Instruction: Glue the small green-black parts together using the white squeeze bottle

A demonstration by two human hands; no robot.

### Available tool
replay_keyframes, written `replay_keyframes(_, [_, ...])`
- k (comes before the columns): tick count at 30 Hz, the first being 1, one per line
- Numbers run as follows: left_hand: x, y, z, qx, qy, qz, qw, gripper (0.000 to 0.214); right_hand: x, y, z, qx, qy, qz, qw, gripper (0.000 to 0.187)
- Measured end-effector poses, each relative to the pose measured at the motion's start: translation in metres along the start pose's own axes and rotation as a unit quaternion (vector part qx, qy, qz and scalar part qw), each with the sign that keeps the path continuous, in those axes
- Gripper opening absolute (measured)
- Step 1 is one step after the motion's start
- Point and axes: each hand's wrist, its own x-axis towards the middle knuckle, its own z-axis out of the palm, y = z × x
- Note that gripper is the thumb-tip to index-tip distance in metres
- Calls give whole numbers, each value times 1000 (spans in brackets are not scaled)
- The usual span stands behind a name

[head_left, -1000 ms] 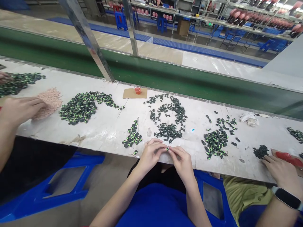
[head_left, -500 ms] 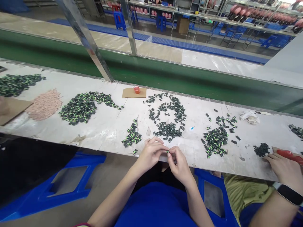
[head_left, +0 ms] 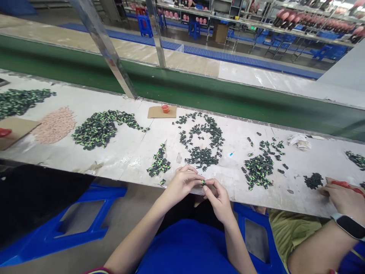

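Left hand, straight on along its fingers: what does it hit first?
The left hand points right: first the small green-black piece at its fingertips, then the right hand pinching the same piece. Depth looks level, likely no gap.

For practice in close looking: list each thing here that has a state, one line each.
left hand, fingertips pinched on the small part.
right hand, fingertips pinched on the same small part.
orange cup, upright on a cardboard piece.
green-black parts, loose in heaps on the table.
co-worker's hand, resting on the table at far right.
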Motion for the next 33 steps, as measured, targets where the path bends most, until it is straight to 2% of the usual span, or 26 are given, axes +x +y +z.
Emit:
replay_keyframes(13, [-2,8,-2,-9,-28,-14,999,22,1,-4,3,24,16,-7,1000,28])
replay_keyframes(20, [1,10,-7,45,-69,21,996,24,4,-1,1,17,-21,2,1000,28])
replay_keyframes(24, [0,12,-4,69,-114,30,991,24,3,2,-10,-21,-43,15,999,28])
replay_keyframes(26, [0,11,-4,68,-125,33,989,30,1,2,-24,-83,6,2,997,28])
replay_keyframes(28, [2,6,-9,76,-99,26,992,46,-1,3,-45,-173,127,-27,976,29])
replay_keyframes(29, [4,2,-13,91,-69,16,993,51,-2,3,-57,-222,208,-42,952,30])
replay_keyframes(31, [6,-8,-26,152,11,-14,988,46,0,3,-82,-303,360,-80,879,33])
replay_keyframes(33, [6,-19,-40,218,68,-43,973,32,4,2,-101,-375,447,-117,803,39])
